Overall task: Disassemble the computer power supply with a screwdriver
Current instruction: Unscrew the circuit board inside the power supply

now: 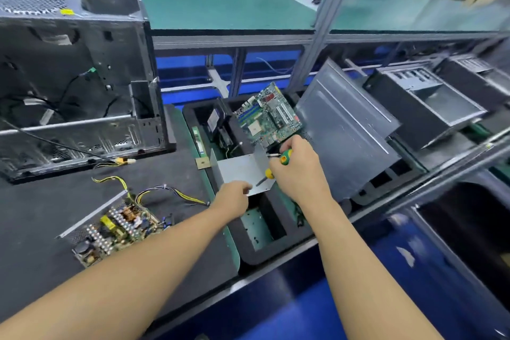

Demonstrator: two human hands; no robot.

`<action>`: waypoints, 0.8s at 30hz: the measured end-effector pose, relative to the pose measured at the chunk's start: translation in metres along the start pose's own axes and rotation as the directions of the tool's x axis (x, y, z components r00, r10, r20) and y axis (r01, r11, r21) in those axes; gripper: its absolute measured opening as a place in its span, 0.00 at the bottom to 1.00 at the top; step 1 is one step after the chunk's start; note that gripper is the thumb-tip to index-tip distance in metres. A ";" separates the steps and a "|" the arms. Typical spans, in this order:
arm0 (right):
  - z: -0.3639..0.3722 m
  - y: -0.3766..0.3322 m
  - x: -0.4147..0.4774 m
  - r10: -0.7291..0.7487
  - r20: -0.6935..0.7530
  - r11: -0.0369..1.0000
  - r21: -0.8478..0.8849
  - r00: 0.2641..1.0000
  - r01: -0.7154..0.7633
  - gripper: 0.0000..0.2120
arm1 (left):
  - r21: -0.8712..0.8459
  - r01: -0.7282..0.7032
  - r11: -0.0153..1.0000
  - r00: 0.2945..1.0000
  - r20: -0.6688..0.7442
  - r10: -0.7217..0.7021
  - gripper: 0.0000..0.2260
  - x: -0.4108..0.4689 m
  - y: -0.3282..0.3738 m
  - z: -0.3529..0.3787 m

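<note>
Here, both my arms reach forward and to the right, over the black tray (278, 252). My left hand (233, 197) pinches the near corner of a bent grey metal cover (241, 168), fingers closed on its edge, holding it above the tray's slots. My right hand (299, 167) is curled shut around two screwdrivers: a green-and-yellow one (285, 157) whose shaft pokes left from my fist, and a yellow-handled one (267, 175) whose tip angles down onto the cover. Most of both handles is buried in my palm.

The opened power supply (111, 226), one circuit board in its open metal base with yellow and black wires trailing from it, lies on the dark mat (41, 210) to my left, well apart from my hands. One green motherboard (269, 116) stands tilted in the tray behind the cover. One gutted case (74, 72) sits far left; two or more lie right, blurred and partly cut off.
</note>
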State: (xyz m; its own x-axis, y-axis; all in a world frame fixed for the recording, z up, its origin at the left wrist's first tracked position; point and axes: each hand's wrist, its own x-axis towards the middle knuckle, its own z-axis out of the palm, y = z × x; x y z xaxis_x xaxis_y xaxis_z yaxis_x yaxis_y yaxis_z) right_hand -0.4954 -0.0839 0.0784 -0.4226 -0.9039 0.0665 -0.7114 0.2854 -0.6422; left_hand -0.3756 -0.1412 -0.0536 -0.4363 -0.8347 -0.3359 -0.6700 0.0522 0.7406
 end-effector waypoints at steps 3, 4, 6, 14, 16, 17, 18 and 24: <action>0.008 -0.012 0.002 -0.042 -0.045 0.998 0.039 0.998 0.044 0.06 | 0.021 -0.050 0.999 0.997 -0.055 0.051 0.20 -0.008 -0.005 -0.025; 0.012 -0.018 0.002 -0.068 -0.062 0.995 0.065 0.996 0.071 0.06 | 0.026 -0.068 0.997 0.994 -0.085 0.070 0.19 -0.011 -0.009 -0.035; 0.022 -0.031 0.001 -0.133 -0.079 0.981 0.133 0.988 0.142 0.06 | 0.086 -0.114 0.990 0.980 -0.155 0.126 0.18 -0.020 -0.024 -0.056; 0.091 -0.078 -0.011 -0.199 -0.018 0.903 0.385 0.980 0.190 0.14 | 0.599 0.003 0.801 0.928 -0.300 0.221 0.11 -0.084 -0.132 -0.109; 0.113 -0.080 -0.013 -0.133 0.071 0.908 0.409 0.989 0.093 0.14 | 0.605 0.056 0.795 0.944 -0.291 0.155 0.17 -0.101 -0.158 -0.113; 0.123 -0.080 -0.014 -0.088 0.124 0.894 0.447 0.988 0.023 0.14 | 0.609 0.064 0.790 0.952 -0.276 0.135 0.21 -0.107 -0.168 -0.115; 0.134 -0.079 -0.016 -0.032 0.182 0.867 0.494 0.983 -0.063 0.14 | 0.623 0.059 0.780 0.960 -0.250 0.127 0.26 -0.112 -0.175 -0.116; 0.187 -0.061 -0.035 0.152 0.363 0.687 0.630 0.919 -0.362 0.14 | 0.726 0.140 0.673 0.970 -0.236 0.053 0.41 -0.127 -0.191 -0.103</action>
State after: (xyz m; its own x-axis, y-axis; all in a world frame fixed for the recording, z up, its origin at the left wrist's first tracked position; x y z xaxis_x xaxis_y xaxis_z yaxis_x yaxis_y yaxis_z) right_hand -0.3323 -0.1296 -0.0280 -0.2927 -0.9034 -0.3134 0.0186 0.3223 -0.9464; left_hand -0.1305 -0.1020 -0.0924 -0.3169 -0.9366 -0.1493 -0.9483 0.3162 0.0293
